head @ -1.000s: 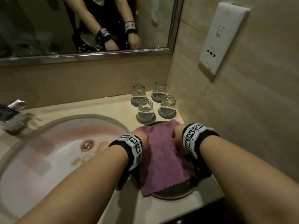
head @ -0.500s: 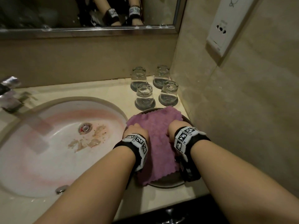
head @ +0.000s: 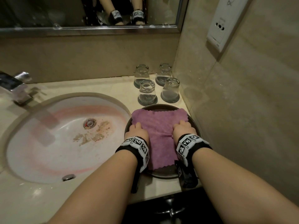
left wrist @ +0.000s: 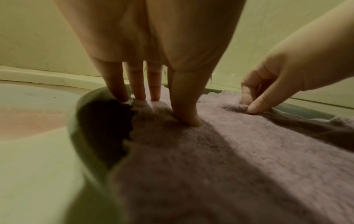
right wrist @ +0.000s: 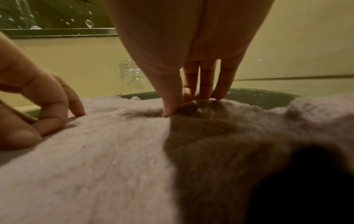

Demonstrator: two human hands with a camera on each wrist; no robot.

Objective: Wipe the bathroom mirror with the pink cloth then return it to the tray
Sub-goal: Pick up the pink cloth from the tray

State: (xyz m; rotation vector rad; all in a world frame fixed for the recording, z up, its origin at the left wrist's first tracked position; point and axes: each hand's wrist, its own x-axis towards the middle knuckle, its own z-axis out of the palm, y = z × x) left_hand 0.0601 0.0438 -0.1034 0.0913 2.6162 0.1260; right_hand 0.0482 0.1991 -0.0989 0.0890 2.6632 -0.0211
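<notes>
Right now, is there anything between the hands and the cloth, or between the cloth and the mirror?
Nothing visible. Both hands, left hand and right hand, already pinch the cloth on the tray. The four glasses stand behind the tray, below the mirror, low enough to lift over.

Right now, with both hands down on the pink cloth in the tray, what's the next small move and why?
Probably lift. The pink cloth lies flat in the tray, the left hand and right hand each pinch a fold of it, and drops on the mirror suggest that it is not yet wiped. So raise it clear of the rim.
</notes>
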